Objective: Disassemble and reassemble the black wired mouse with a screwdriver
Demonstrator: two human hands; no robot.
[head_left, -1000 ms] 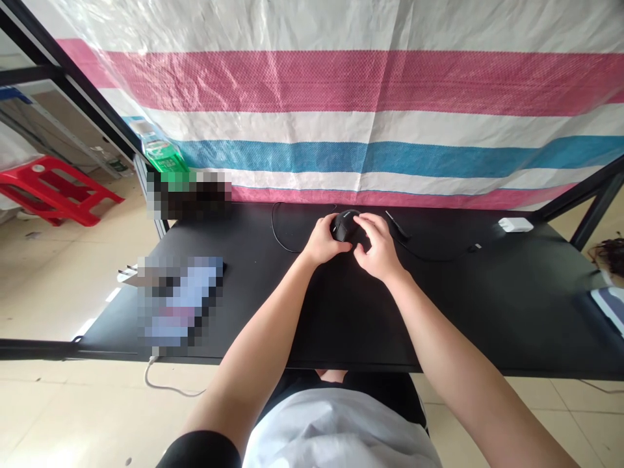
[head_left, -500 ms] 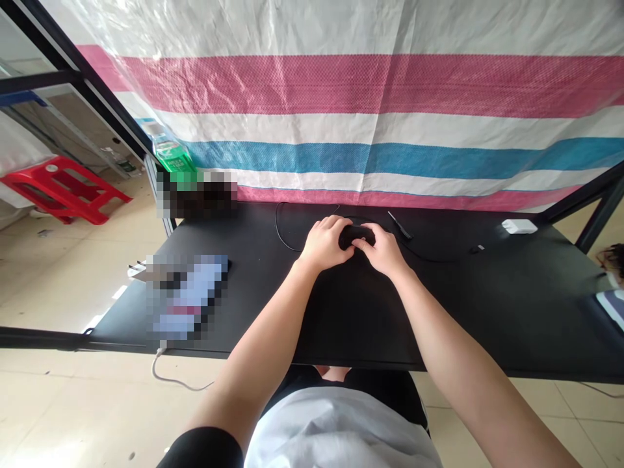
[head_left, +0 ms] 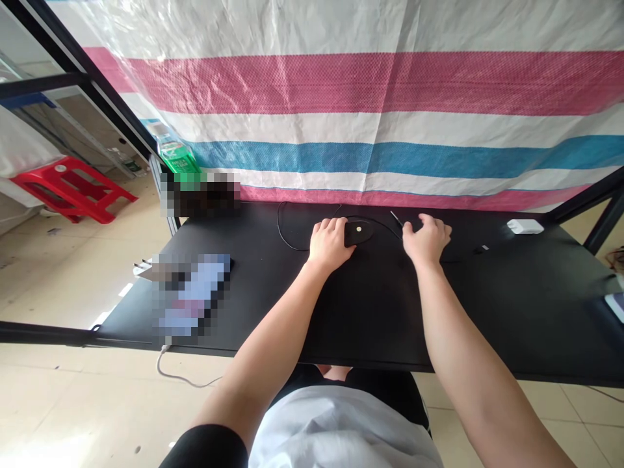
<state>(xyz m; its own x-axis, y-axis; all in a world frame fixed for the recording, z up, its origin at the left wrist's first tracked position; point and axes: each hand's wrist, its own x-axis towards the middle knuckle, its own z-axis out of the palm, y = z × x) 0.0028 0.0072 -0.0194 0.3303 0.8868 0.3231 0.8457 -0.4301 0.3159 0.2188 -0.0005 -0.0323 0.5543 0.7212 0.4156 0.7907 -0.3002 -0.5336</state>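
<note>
A black mouse [head_left: 359,232] lies on the black table [head_left: 361,305] near its back edge, underside up with a small pale round spot showing. My left hand [head_left: 329,244] rests against the mouse's left side, fingers curled on it. My right hand [head_left: 428,238] sits apart to the right, knuckles up, its fingers bent over something dark that I cannot make out. A thin black stick [head_left: 396,220] lies between the mouse and my right hand. A black cable [head_left: 283,229] loops from the mouse to the left.
A white charger [head_left: 524,226] and a small plug [head_left: 480,248] lie at the back right. A green bottle [head_left: 173,155] stands at the back left corner. A blurred flat item [head_left: 192,296] lies at the left. A red stool [head_left: 73,188] stands on the floor.
My right hand has left the mouse and moved right along the table's back. The mouse has been laid down underside up. My left hand stays on it.
</note>
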